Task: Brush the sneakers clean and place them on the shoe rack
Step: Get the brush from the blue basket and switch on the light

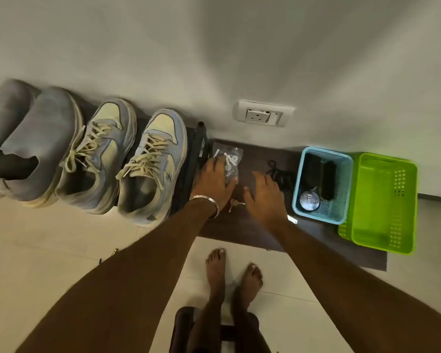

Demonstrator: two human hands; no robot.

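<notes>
Both sneakers (122,159) sit on the shoe rack (189,161), left of the blue basket (321,184). Left hand (214,182) lies flat, fingers straight, on a plastic bag (229,161); right hand (265,197) hovers spread. Reach right into the basket for the brush (327,179).

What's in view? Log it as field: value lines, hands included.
left hand: open, resting on a clear bag
right hand: open, beside black laces
sneakers: laced pair, standing by the wall
grey shoes: left of the sneakers
blue basket: holds brushes and a tin
green basket: right of the blue one
key: between the hands
</notes>
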